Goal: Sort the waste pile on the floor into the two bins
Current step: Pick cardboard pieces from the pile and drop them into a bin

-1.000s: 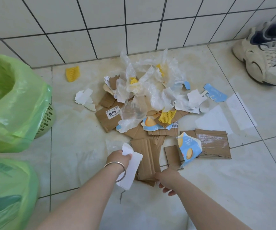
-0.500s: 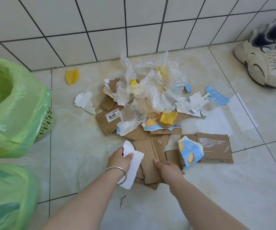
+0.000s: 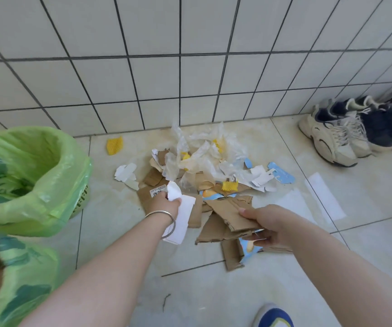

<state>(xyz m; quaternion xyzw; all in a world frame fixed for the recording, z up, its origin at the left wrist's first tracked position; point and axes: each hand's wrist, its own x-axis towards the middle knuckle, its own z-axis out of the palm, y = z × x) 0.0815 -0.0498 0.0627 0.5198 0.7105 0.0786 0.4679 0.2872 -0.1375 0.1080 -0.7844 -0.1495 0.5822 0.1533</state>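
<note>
The waste pile (image 3: 204, 166) lies on the floor by the wall: clear plastic film, brown cardboard scraps, white paper, yellow foam netting, blue wrappers. My left hand (image 3: 164, 202) is closed on a white paper piece (image 3: 180, 220), lifted above the pile's near edge. My right hand (image 3: 268, 224) grips a stack of torn cardboard pieces (image 3: 228, 215) together with a blue snack wrapper (image 3: 249, 249), raised off the floor. Two bins lined with green bags stand at the left: the far bin (image 3: 25, 175) and the near bin (image 3: 18, 279).
Sneakers (image 3: 336, 135) stand against the wall at the right. A yellow net scrap (image 3: 114, 145) lies alone near the wall. White paper sheets (image 3: 324, 197) lie flat on the floor to the right. A blue shoe toe (image 3: 275, 316) shows at the bottom edge.
My right hand closed on the cardboard pieces and blue wrapper and lifted them from the floor. The camera rose and tilted up; my left hand still holds the white paper.
</note>
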